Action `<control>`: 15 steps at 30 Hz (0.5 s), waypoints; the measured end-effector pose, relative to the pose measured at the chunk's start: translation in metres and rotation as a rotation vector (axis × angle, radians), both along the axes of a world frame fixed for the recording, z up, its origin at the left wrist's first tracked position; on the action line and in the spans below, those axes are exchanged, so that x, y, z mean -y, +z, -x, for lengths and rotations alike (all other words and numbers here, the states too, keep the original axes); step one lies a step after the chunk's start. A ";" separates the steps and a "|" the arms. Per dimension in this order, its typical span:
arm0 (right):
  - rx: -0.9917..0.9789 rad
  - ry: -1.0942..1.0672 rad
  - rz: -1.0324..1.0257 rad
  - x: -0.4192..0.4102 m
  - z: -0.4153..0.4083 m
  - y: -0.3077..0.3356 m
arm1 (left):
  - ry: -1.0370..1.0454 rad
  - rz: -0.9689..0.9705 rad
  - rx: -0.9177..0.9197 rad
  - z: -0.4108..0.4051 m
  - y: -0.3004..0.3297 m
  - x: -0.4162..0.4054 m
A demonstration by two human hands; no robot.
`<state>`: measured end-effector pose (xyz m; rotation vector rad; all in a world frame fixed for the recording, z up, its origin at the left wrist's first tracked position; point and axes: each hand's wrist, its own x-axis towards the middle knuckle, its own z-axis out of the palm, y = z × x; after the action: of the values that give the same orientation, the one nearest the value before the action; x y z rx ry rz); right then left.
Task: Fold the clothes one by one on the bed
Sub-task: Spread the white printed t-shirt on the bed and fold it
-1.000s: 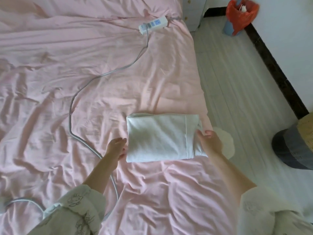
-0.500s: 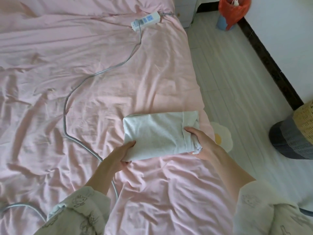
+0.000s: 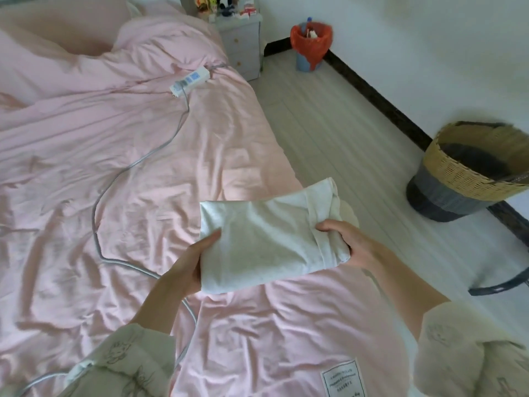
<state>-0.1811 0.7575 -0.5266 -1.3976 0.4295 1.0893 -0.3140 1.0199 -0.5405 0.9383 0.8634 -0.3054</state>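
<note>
Clearly lifted off the bed point(image 3: 120, 156), the folded white garment point(image 3: 266, 239) was held between both hands above the pink sheet near the bed's right edge. At the garment's left end the left hand point(image 3: 187, 266) gripped it, thumb lying on top of the cloth and fingers hidden underneath. On the other end the right hand point(image 3: 347, 242) clamped the bunched, hemmed edge, its fingers curled round the cloth. Both forearms came out of pale sleeves printed with cartoon drawings.

Across the wrinkled sheet ran a grey cable point(image 3: 137, 164) leading up to a white power strip point(image 3: 189, 81) lying near the pillow end. A sewn label point(image 3: 342, 379) showed on the sheet near the bottom edge. Beyond the head of the bed stood a small grey nightstand point(image 3: 243, 44) with cluttered items on top. On the pale floor, against the wall, sat a blue bin lined with an orange bag point(image 3: 311, 44), and nearer by a woven laundry basket point(image 3: 469, 173) with a dark base.
</note>
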 end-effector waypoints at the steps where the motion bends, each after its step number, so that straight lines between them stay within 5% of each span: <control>1: 0.005 -0.034 0.001 0.013 0.003 0.010 | -0.013 -0.016 0.009 -0.003 0.008 0.012; 15: 0.135 -0.251 -0.043 0.289 -0.045 0.126 | -0.277 -0.299 0.166 -0.145 0.123 0.273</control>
<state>-0.1360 0.4685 -0.4002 -1.3304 0.4666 0.7914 -0.1686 0.7471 -0.4173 1.3474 0.6355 -0.3356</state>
